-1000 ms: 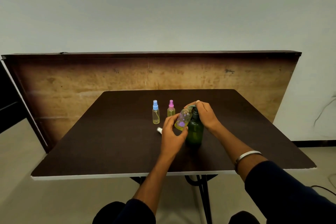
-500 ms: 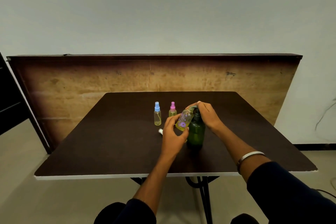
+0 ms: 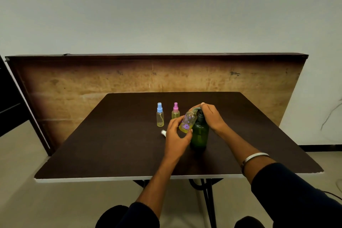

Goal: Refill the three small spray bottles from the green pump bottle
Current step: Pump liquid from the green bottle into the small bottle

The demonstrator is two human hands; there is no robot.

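Looking down at the dark tabletop (image 3: 111,144), I took the green pump bottle (image 3: 199,135) as my landmark; it stood upright near the middle. My right hand (image 3: 211,116) lay over its pump head, fingers curled down on the top, so that grip was pressed closed on the pump bottle. My left hand (image 3: 175,135) sat just left of the green pump bottle, its grip pinching the open spray bottle (image 3: 188,121), a small clear one with purple flower prints and yellowish liquid in its lower part. I held it tilted, its uncapped mouth leaning toward the pump's spout; whether mouth and spout touched I could not tell.

Further left of the green pump bottle, and a little farther back, the pink-capped spray bottle (image 3: 175,111) stood upright, and the blue-capped spray bottle (image 3: 160,114) stood upright just beyond it. Both held pale yellow liquid. A small white spray cap (image 3: 163,132) lay on the tabletop left of the green pump bottle, partly hidden behind my left hand.

A silver bangle (image 3: 253,157) circled my right wrist. Behind the tabletop a worn wooden board (image 3: 74,89) leaned against the pale wall (image 3: 166,15).
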